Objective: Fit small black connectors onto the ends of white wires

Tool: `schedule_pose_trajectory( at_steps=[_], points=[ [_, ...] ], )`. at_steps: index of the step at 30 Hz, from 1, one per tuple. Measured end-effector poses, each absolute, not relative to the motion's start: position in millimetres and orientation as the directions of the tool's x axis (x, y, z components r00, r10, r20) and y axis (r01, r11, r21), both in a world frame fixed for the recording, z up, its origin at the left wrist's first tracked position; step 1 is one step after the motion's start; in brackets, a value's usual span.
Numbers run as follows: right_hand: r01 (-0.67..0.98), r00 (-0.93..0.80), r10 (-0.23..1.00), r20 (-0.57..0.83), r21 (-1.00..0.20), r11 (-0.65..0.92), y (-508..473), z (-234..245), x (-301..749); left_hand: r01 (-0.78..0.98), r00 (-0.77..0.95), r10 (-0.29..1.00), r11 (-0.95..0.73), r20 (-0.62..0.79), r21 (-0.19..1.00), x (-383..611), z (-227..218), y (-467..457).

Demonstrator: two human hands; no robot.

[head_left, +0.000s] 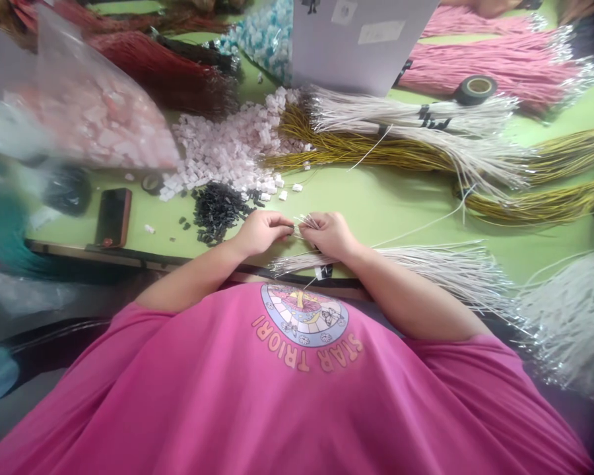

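My left hand point(263, 232) is closed in a pinch at the table's front, its fingertips on a small dark piece point(292, 228), which looks like one of the black connector pieces. Close by on the right, my right hand point(330, 234) is closed around several thin white wires point(307, 220), whose ends stick out toward my left fingertips. A pile of small black plastic pieces point(218, 210) lies to the left of my left hand. Beneath my right wrist, a bundle of white wires point(426, 262) stretches along the table edge. My fingers partly hide what they grip.
White connector housings point(232, 142) are heaped behind the black pile. Yellow wires point(406, 150) and white wire bundles point(465, 115) lie across the back, with a black tape roll point(476, 89) on top. A phone point(113, 218) and a plastic bag point(99, 105) sit left. Pink wires point(495, 63) lie back right.
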State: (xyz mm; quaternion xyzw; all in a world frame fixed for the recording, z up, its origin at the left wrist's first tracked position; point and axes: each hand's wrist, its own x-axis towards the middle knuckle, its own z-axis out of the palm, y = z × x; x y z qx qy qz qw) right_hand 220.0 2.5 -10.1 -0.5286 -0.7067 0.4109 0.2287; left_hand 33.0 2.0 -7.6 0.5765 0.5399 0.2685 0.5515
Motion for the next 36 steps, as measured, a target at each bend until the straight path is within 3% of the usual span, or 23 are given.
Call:
schedule_pose_trajectory(
  at_steps=[11, 15, 19, 27, 31, 36],
  points=[
    [0.543, -0.317, 0.943, -0.106, -0.835, 0.089, 1.6, -10.4, 220.2, 0.159, 0.307, 0.884, 0.318, -0.353, 0.935, 33.6, -9.5, 3.7],
    [0.450, -0.307, 0.934, -0.183, -0.893, -0.027, 2.5, -6.4, 221.1, 0.154, 0.289, 0.901, 0.289, -0.323, 0.945, 34.0, -9.2, 4.0],
    [0.377, -0.316, 0.911, -0.264, -0.916, -0.135, 2.7, -1.5, 220.2, 0.241, 0.289, 0.920, 0.199, -0.266, 0.950, 33.8, -13.1, 3.9],
    [0.443, -0.302, 0.930, -0.207, -0.895, -0.056, 4.8, -5.9, 220.1, 0.459, 0.320, 0.932, 0.002, -0.168, 0.888, 26.6, -10.9, 4.2],
    [0.442, -0.260, 0.946, -0.193, -0.895, -0.061, 9.5, -4.9, 227.0, 0.636, 0.329, 0.938, -0.134, -0.110, 0.760, 12.2, -1.7, 12.2],
    [0.308, -0.307, 0.894, -0.327, -0.923, -0.232, 12.5, -1.9, 233.3, 0.777, 0.284, 0.958, -0.246, 0.026, 0.579, -10.9, 3.8, 20.0]
  ],
)
